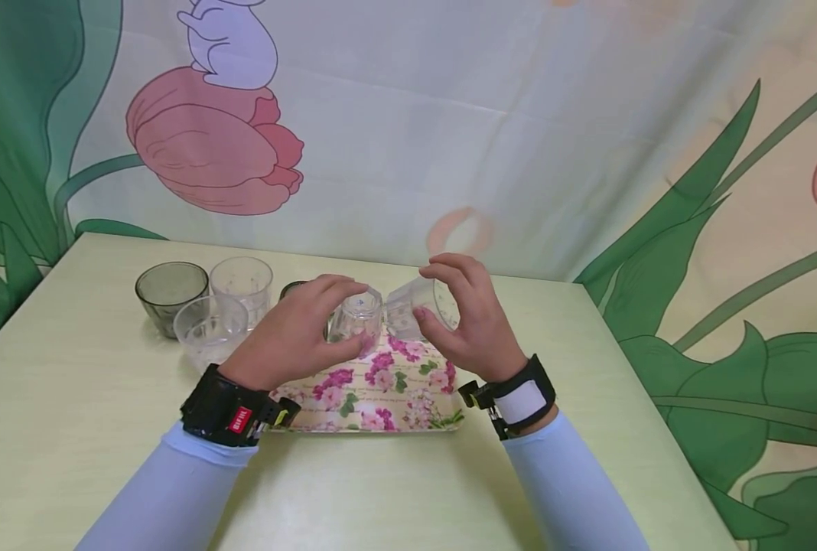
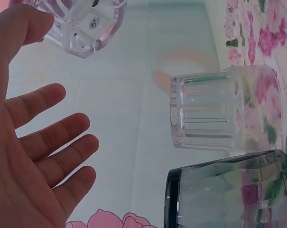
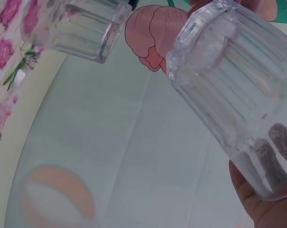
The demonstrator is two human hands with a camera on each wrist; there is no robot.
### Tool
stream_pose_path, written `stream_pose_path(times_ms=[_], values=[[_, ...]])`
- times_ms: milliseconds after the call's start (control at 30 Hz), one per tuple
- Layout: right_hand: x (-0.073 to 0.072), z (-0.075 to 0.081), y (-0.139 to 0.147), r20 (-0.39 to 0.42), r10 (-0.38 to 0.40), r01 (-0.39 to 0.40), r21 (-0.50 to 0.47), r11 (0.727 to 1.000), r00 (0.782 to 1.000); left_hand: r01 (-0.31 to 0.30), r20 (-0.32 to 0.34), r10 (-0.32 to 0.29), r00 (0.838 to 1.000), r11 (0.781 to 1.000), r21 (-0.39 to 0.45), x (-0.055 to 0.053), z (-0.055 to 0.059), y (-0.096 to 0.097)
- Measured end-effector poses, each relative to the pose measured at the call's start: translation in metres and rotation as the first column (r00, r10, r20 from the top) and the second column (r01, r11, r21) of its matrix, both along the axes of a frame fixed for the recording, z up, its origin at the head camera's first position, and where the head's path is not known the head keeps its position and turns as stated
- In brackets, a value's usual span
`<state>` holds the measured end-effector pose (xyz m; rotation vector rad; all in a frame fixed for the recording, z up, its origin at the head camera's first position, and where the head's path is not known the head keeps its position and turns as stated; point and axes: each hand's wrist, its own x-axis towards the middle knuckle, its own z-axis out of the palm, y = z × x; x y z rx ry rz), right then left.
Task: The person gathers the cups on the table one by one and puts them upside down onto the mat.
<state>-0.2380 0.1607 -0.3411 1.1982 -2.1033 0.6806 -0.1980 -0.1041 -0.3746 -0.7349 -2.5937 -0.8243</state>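
Note:
My right hand (image 1: 477, 329) grips a clear faceted drinking glass (image 3: 219, 80). The glass is tilted, its thick base toward the left and its rim toward the right palm. My left hand (image 1: 288, 337) has its fingers apart and holds nothing. Beside it, a second clear glass (image 2: 205, 111) stands upside down on a flower-patterned tray (image 1: 374, 398). A dark grey tinted glass (image 2: 219, 192), also upside down, is next to that one; the left hand mostly hides it in the head view. The held glass (image 2: 93, 28) overlaps the left thumb in the left wrist view.
To the left of the tray stand a grey tinted glass (image 1: 172, 295), a clear glass (image 1: 246, 279) and another clear glass (image 1: 205, 329), all mouth up. A pale table (image 1: 553, 474) lies under everything, with a printed curtain (image 1: 381, 138) behind its far edge.

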Motion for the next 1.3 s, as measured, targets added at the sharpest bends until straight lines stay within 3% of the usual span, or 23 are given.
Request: stream_pose_path(times_ms=[367,733,1300], values=[[0.006,0.001,-0.013,0.016,0.062,-0.062,0.001,0.998,0.998,0.02,0.015,-0.02,1.0,1.0,0.013,0.002,0.002,0.005],[0.009,-0.001,-0.024,-0.025,0.113,-0.113,-0.016,0.993,0.993,0.034,0.058,-0.035,0.998,0.999,0.018,0.004,0.003,0.008],[0.011,-0.005,-0.023,-0.005,0.137,-0.137,0.017,0.99,0.991,0.044,-0.009,-0.044,0.999,0.999,0.015,0.001,-0.001,0.009]])
